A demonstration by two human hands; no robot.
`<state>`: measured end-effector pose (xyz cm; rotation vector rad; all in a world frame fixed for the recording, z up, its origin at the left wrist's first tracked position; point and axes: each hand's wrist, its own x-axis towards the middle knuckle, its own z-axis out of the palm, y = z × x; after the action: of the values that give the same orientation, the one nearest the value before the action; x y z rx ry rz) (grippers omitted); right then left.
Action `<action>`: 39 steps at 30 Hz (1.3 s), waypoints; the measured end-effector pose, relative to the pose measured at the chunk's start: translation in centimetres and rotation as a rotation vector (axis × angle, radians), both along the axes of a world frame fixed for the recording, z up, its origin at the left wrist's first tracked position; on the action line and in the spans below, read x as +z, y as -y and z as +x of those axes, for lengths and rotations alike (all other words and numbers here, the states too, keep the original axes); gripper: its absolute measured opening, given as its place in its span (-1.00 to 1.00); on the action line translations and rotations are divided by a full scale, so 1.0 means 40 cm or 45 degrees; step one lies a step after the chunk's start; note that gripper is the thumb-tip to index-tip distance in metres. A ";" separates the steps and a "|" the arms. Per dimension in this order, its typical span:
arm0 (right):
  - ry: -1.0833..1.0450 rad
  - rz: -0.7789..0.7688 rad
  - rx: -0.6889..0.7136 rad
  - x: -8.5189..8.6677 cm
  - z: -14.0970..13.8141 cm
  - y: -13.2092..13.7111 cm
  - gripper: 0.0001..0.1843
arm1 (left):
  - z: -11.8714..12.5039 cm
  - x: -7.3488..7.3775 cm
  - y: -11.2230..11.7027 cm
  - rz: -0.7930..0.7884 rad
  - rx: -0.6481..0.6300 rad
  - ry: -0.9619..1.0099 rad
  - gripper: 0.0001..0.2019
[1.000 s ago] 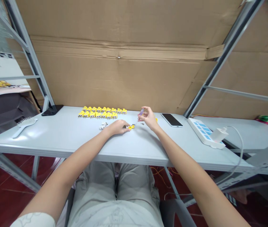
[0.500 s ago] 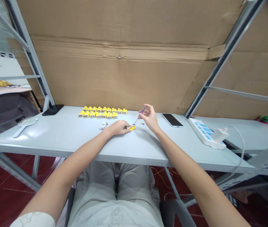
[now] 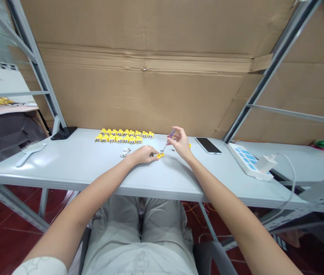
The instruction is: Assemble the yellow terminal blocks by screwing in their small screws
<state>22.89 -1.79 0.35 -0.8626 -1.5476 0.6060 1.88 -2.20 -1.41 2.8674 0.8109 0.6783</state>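
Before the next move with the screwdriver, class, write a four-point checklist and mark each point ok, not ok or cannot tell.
1. The left hand holds the yellow part down on the table: ok.
2. The right hand grips the screwdriver near its purple handle: ok.
3. Tip seated in the part: cannot tell, too small.
4. The row of yellow parts and the phone lie apart from both hands: ok.

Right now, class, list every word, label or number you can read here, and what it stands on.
No text is readable.
Black marks on the white strip at far left: too blurred.
White power strip with blue sockets: no legible label.
Black flat phone: screen dark.
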 end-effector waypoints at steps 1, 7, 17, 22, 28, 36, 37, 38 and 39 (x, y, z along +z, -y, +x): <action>0.002 -0.003 0.003 0.000 0.000 0.000 -0.40 | 0.000 0.000 0.000 0.002 0.002 -0.002 -0.71; -0.008 -0.007 -0.002 0.003 0.000 0.003 -0.38 | 0.001 0.002 0.004 -0.006 0.016 -0.012 -0.70; -0.011 0.028 -0.025 -0.002 -0.002 -0.001 -0.39 | 0.000 0.000 0.001 -0.020 0.010 0.013 -0.71; -0.011 0.038 -0.026 -0.001 -0.005 0.002 -0.40 | 0.001 0.001 0.003 -0.013 0.017 -0.009 -0.69; -0.005 0.023 -0.005 0.002 -0.005 0.005 -0.40 | 0.000 -0.003 -0.003 0.008 0.011 -0.012 -0.71; 0.015 0.026 -0.007 0.004 -0.004 0.008 -0.41 | 0.000 0.000 0.000 -0.008 0.007 -0.011 -0.69; 0.020 0.031 -0.006 0.004 -0.004 0.008 -0.41 | 0.000 0.000 0.000 -0.007 0.006 -0.009 -0.69; 0.024 0.038 -0.007 0.003 -0.004 0.008 -0.41 | 0.000 0.000 0.000 -0.002 0.005 -0.006 -0.69; 0.028 0.046 -0.008 0.002 -0.004 0.007 -0.40 | 0.000 0.000 0.000 0.004 0.003 -0.003 -0.70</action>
<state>22.72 -2.05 0.44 -0.8490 -1.5703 0.5639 1.89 -2.20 -1.42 2.8714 0.8140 0.6769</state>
